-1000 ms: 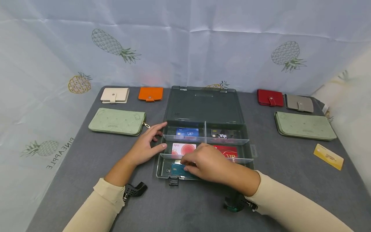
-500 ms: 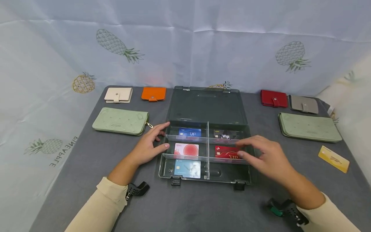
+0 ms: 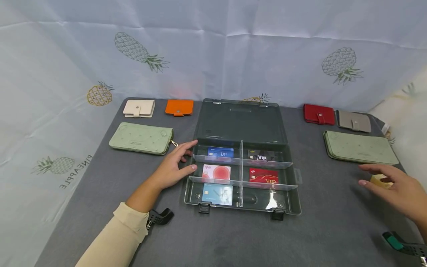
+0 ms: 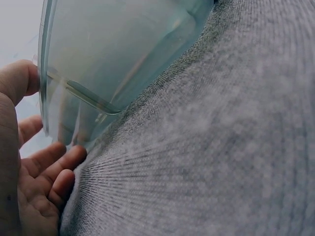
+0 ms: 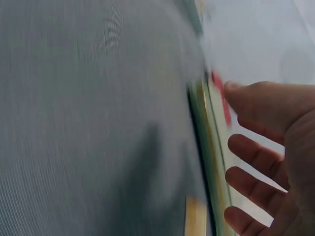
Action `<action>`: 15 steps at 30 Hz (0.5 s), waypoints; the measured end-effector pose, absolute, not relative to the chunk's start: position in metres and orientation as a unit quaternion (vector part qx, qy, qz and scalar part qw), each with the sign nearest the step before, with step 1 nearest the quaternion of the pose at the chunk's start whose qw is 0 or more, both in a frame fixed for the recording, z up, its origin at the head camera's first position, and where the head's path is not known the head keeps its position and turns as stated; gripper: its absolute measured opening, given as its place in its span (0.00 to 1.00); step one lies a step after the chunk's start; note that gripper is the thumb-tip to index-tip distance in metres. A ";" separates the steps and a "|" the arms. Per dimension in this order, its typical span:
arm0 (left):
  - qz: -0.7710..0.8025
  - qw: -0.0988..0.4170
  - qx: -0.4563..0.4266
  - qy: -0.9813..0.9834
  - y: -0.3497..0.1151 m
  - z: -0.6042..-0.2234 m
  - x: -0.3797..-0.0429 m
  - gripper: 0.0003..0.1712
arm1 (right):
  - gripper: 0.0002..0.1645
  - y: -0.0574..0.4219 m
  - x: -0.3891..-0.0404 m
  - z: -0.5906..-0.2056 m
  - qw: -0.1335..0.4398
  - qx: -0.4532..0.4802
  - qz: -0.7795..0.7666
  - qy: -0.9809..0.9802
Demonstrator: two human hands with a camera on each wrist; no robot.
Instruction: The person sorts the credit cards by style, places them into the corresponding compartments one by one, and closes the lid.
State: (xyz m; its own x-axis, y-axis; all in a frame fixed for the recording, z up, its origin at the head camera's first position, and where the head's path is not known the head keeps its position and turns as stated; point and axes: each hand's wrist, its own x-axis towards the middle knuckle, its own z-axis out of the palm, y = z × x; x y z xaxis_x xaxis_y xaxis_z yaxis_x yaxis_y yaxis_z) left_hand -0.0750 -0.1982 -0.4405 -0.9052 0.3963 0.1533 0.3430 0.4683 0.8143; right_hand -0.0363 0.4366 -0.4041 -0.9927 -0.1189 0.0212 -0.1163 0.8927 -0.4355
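A grey see-through plastic box (image 3: 241, 122) lies with its lid folded back. My left hand (image 3: 171, 167) rests at its left side, thumb and fingers spread along the wall; the left wrist view shows the fingers beside the box (image 4: 78, 115). Five of the six compartments hold cards: a blue VIP card (image 3: 220, 152), a black Vip card (image 3: 261, 155), a pink card (image 3: 216, 172), a red VIP card (image 3: 263, 176) and a light blue card (image 3: 218, 194). At the far right my right hand (image 3: 401, 191) hovers with parted fingers over a yellow card (image 3: 377, 181), partly covering it.
Left of the box lie a cream wallet (image 3: 140, 107), an orange wallet (image 3: 179, 107) and a green long wallet (image 3: 141, 138). To the right are a red wallet (image 3: 318, 113), a grey wallet (image 3: 354, 120) and another green long wallet (image 3: 361, 147). A pineapple-print curtain (image 3: 213, 55) hangs behind.
My right hand has let go of the light blue card in the front left compartment and swung right, over the box, to the yellow card. The left hand has stayed at the box.
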 end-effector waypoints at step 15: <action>0.471 0.031 0.213 0.855 -0.197 -0.438 -0.074 0.44 | 0.43 0.531 -0.042 -0.450 -0.038 0.007 -0.198 0.979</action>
